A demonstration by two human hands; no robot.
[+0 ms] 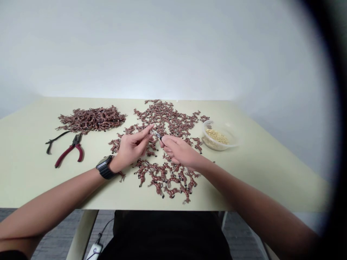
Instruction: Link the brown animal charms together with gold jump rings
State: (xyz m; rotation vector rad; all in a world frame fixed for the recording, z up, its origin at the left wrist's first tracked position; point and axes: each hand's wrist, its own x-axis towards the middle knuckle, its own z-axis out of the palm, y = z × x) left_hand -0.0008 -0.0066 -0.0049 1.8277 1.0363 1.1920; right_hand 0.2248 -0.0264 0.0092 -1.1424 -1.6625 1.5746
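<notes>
My right hand (177,150) is closed around a small pair of pliers (156,134), whose metal jaws point toward my left hand and whose dark handles run into my palm. Index finger and thumb of my left hand (132,147) come together at the jaws, pinching something too small to make out. Beneath both hands spreads a loose layer of small brown deer figures (168,117) with dark hooves. More of these deer figures (162,177) lie nearer to me, below my wrists.
A dense heap of similar brown figures (92,119) lies at the back left. In front of it rest red-handled pliers (71,150) and a black-handled tool (55,141). To the right stands a clear plastic bowl (230,141) holding small gold pieces (217,136). A wall rises behind the table.
</notes>
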